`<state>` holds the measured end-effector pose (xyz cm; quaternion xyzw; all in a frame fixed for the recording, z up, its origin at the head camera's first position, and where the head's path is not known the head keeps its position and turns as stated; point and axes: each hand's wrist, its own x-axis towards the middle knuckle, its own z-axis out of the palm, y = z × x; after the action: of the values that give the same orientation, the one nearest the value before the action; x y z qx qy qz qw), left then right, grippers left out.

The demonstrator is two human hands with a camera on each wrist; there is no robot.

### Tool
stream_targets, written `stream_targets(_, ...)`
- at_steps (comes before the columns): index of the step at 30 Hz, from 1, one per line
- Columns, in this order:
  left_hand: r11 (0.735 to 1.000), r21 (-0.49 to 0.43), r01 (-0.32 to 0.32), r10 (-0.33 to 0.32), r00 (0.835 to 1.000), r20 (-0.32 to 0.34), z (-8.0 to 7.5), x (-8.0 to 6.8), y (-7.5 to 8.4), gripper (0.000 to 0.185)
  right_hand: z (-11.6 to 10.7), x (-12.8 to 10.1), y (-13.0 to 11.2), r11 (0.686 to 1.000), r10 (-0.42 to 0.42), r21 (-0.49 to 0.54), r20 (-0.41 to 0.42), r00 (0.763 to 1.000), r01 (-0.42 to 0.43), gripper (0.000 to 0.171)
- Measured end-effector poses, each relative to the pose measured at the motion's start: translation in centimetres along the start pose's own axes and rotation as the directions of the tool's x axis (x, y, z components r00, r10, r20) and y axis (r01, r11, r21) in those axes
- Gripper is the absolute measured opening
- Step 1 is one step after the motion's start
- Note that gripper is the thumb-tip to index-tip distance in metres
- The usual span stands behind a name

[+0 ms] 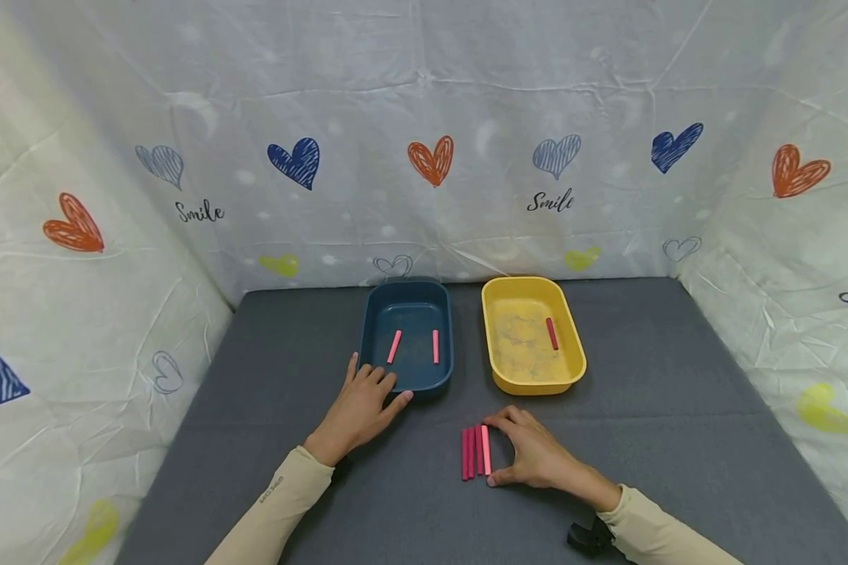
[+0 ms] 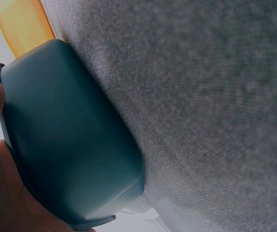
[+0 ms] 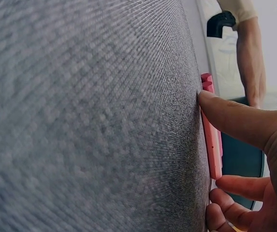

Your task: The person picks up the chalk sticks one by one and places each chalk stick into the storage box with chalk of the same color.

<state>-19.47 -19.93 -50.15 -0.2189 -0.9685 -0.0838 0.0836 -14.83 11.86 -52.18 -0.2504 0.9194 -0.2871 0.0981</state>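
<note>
Writing I can read: "Smile" on the heart-printed sheet [image 1: 551, 200] walling three sides; small sleeve print illegible. Grey felt table [image 1: 678, 392]. Left hand [image 1: 360, 408], fingers straight, rests against the blue tray [image 1: 371, 329], which holds two pink sticks. Right hand [image 1: 530, 455] pinches the pale pink stick [image 1: 486, 450], outermost of the row lying before the yellow tray [image 1: 498, 361].

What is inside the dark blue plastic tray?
Two pink sticks lie apart in the dark blue plastic tray; the left hand covers its near rim.
</note>
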Motion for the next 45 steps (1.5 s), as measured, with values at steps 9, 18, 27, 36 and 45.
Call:
stream_targets(9, 1.000, -0.004, 0.011, -0.011, 1.000, 0.001, 0.1, -0.1, 0.0, 0.045, 0.2, -0.2, 0.1, 1.000, -0.026, -0.015, -0.033, 0.999, 0.025, 0.076)
stream_targets(18, 1.000, -0.002, 0.009, -0.009, 1.000, -0.007, 0.1, -0.2, 0.0, 0.045, 0.0, -0.3, -0.1, 1.000, -0.007, 0.017, -0.029, 1.000, 0.008, 0.074)
stream_targets(27, 1.000, -0.005, 0.007, -0.007, 1.000, -0.002, 0.1, -0.2, 0.0, 0.044, -0.5, -0.3, -0.1, 0.998, 0.008, 0.064, -0.012, 1.000, -0.007, 0.077)
stream_targets(36, 1.000, -0.008, -0.013, 0.012, 1.000, -0.016, 0.1, -0.1, -0.2, 0.043, -1.4, -0.5, -0.3, 0.995, 0.004, 0.097, -0.041, 0.999, 0.000, 0.077)
stream_targets(45, 1.000, -0.008, -0.027, 0.027, 0.999, -0.016, 0.1, 0.0, -0.3, 0.044, -3.3, -0.4, -1.0, 0.992, 0.026, 0.125, -0.061, 0.998, -0.018, 0.078)
